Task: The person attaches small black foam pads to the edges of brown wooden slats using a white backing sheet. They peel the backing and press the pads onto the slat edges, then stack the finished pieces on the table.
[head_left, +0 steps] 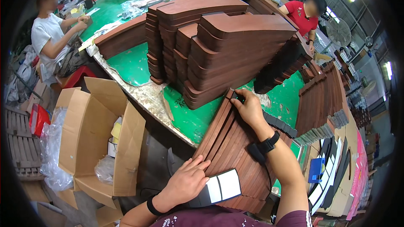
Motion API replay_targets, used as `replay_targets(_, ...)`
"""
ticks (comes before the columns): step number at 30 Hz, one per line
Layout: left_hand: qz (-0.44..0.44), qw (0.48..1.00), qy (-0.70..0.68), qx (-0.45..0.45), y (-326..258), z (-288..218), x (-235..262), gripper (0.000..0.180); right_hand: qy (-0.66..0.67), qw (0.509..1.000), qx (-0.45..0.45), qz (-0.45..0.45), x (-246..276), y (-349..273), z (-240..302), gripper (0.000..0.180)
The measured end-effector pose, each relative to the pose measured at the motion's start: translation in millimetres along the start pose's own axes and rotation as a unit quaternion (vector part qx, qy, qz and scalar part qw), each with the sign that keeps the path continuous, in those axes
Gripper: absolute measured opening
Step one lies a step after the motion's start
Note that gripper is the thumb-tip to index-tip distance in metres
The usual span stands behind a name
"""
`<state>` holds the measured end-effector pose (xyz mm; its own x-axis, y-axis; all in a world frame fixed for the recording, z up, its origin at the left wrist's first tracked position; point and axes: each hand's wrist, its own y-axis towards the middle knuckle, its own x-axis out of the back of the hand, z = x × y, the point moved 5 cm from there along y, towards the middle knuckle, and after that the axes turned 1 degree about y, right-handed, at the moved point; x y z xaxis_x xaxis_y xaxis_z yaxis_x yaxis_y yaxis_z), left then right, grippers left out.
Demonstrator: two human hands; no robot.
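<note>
The left hand (187, 180) lies flat, fingers spread, on the near end of a row of brown slats (233, 143). At the row's far end the right hand (249, 108) rests with fingers pressed together, just before the tall stack of curved boards (227, 46) on the green worktop (130, 63).

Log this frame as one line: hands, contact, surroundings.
left hand: flat on near end of slat stack | right hand: gripping far end | stacked curved brown panels behind | open cardboard box at left

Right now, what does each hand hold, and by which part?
Neither lifts anything: the left hand presses the near end of the brown slat bundle, the right hand its far end.
</note>
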<state>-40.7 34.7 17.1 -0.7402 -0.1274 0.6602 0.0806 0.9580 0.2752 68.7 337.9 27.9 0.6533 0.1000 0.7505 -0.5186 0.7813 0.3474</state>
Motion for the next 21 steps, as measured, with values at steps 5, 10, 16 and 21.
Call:
replay_targets(5, -0.006, 1.000, 0.001, 0.000, -1, 1, 0, 0.018, 0.027, 0.999, -0.025, 0.012, 4, 0, 7, 0.039)
replay_targets(10, -0.009, 1.000, -0.001, 0.006, 1, -1, 2, 0.018, 0.036, 0.999, -0.012, 0.021, 2, 3, 2, 0.039)
replay_targets(16, -0.007, 1.000, 0.003, 0.003, 2, -1, 1, 0.018, 0.053, 0.998, -0.013, 0.012, 2, 4, -2, 0.039)
replay_targets(21, -0.010, 1.000, 0.006, 0.005, 3, -2, 1, 0.018, 0.047, 0.998, -0.025, 0.015, 2, 4, -2, 0.039)
